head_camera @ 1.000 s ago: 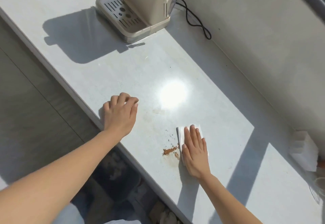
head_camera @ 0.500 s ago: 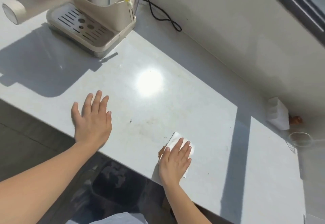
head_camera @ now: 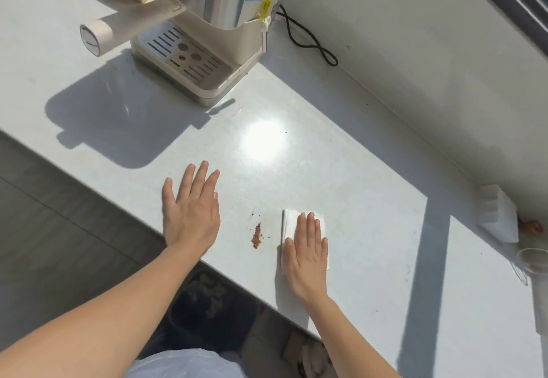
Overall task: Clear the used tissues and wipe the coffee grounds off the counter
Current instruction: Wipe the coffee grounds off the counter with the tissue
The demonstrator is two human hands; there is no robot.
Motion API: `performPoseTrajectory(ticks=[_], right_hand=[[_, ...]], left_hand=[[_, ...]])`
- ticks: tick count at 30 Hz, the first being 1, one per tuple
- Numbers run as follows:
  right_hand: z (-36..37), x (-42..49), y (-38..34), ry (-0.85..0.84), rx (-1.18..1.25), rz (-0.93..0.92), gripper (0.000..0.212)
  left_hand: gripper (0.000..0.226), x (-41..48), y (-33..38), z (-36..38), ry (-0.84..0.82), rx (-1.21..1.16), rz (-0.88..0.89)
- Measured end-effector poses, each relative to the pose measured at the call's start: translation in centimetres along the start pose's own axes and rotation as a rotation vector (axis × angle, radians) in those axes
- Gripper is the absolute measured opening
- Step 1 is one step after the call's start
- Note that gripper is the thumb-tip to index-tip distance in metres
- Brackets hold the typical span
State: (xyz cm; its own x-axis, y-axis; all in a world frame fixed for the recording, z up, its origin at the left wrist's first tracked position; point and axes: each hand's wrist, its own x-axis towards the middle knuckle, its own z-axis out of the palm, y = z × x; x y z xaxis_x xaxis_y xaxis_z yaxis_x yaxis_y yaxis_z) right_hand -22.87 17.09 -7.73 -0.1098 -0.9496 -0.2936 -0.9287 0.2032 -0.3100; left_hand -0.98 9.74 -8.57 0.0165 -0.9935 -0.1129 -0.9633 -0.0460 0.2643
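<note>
A small line of brown coffee grounds (head_camera: 256,236) lies on the pale counter (head_camera: 370,199) near its front edge. Just right of the grounds my right hand (head_camera: 307,254) presses flat on a folded white tissue (head_camera: 289,223), fingers straight, a narrow gap between tissue and grounds. My left hand (head_camera: 191,211) rests flat on the counter to the left of the grounds, fingers spread, holding nothing.
A coffee machine (head_camera: 207,30) with a drip tray stands at the back left, its black cord (head_camera: 311,42) trailing along the wall. A white block (head_camera: 498,214) and a clear glass (head_camera: 533,262) sit at the far right. The counter's front edge (head_camera: 237,280) runs diagonally below my hands.
My right hand has slid the tissue to the right, off the grounds, leaving them uncovered in a short line. My left hand stays flat with its fingers spread. The camera view has shifted.
</note>
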Motion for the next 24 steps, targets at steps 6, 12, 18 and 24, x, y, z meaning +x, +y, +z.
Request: performPoseTrajectory(ticks=[6, 12, 18, 24], right_hand=[[-3.0, 4.6, 4.2, -0.035, -0.062, 0.063, 0.054], [-2.9, 9.6, -0.3, -0.149, -0.151, -0.228, 0.062], [-3.3, 5.6, 1.9, -0.279, -0.220, -0.546, 0.065], [-7.2, 13.1, 6.2, -0.191, -0.230, -0.403, 0.060]], left_hand=[[0.057, 0.3, 0.1, 0.1, -0.010, 0.022, -0.006], [0.053, 0.1, -0.1, 0.4, 0.025, -0.034, -0.032], [0.053, 0.0, 0.2, 0.4, 0.104, -0.173, -0.114], [0.053, 0.1, 0.7, 0.2, 0.145, -0.250, -0.149]])
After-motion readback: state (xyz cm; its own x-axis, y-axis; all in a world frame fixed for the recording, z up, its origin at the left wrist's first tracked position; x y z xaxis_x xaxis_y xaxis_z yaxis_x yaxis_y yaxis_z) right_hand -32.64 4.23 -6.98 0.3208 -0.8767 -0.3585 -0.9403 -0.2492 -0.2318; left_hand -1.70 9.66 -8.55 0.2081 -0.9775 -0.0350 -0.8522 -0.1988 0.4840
